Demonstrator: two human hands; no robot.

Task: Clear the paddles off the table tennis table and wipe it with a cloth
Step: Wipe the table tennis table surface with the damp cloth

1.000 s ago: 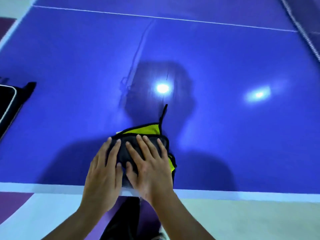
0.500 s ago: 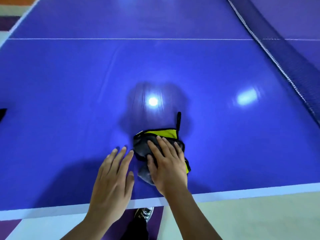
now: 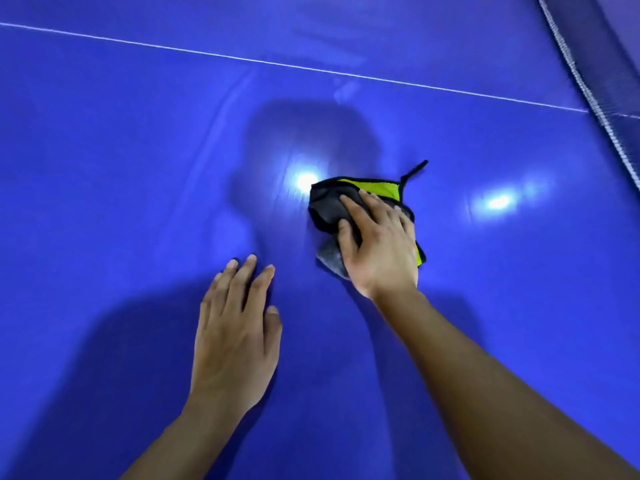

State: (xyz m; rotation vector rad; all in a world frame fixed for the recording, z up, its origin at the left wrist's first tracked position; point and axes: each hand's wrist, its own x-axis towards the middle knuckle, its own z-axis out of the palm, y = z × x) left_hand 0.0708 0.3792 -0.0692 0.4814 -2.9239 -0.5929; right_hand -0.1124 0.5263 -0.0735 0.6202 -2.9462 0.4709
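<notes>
A folded cloth (image 3: 327, 207), dark grey with a yellow-green side and a black loop, lies on the blue table tennis table (image 3: 121, 150). My right hand (image 3: 379, 244) presses flat on top of it, fingers spread over the grey fabric, arm stretched far forward. My left hand (image 3: 237, 327) rests palm down on the bare table, nearer to me and to the left of the cloth, holding nothing. No paddles are in view.
The net (image 3: 588, 88) runs along the upper right corner. A thin white centre line (image 3: 277, 65) crosses the table beyond the cloth. Two bright lamp reflections shine on the glossy surface beside the cloth.
My right hand has pushed the cloth away from the table's near edge, forward and to the right. My left hand came off the cloth and now lies flat on the table.
</notes>
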